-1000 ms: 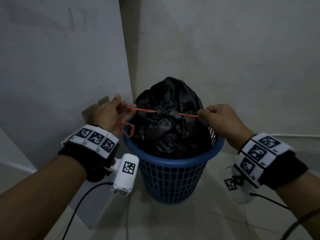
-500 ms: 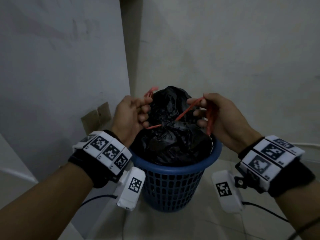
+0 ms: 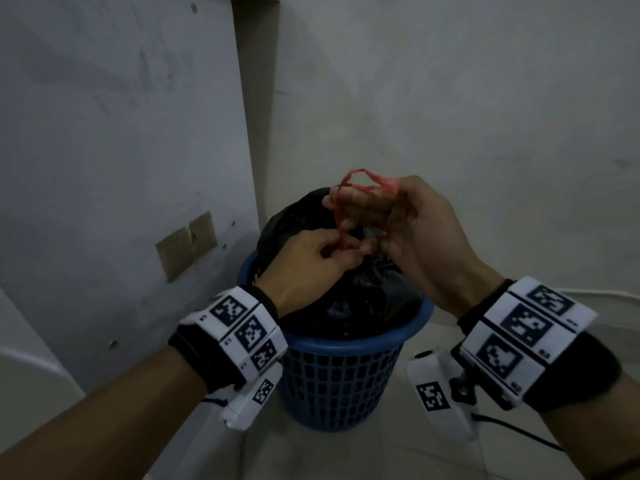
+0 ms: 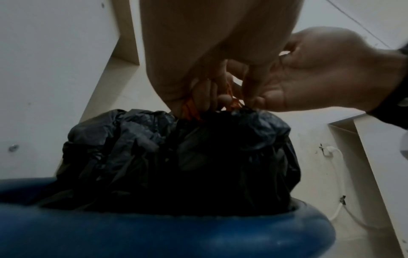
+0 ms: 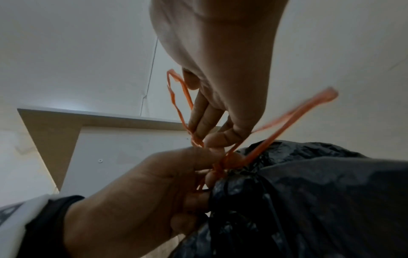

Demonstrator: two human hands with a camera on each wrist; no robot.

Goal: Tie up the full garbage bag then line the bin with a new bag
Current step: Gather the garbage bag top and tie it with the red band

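The left hand's fingers pinch the red drawstring at the bag's gathered neck; the right hand's fingers are curled, with a loop of that drawstring draped over them. The blue bin stands on the floor in a wall corner. The full black garbage bag sits inside it, bulging above the rim. Over the bag, the right hand is higher and the left hand lower, close together. The drawstring runs between them.

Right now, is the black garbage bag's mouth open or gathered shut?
Gathered shut: the garbage bag neck is cinched by the red drawstring, pinched by both hands.
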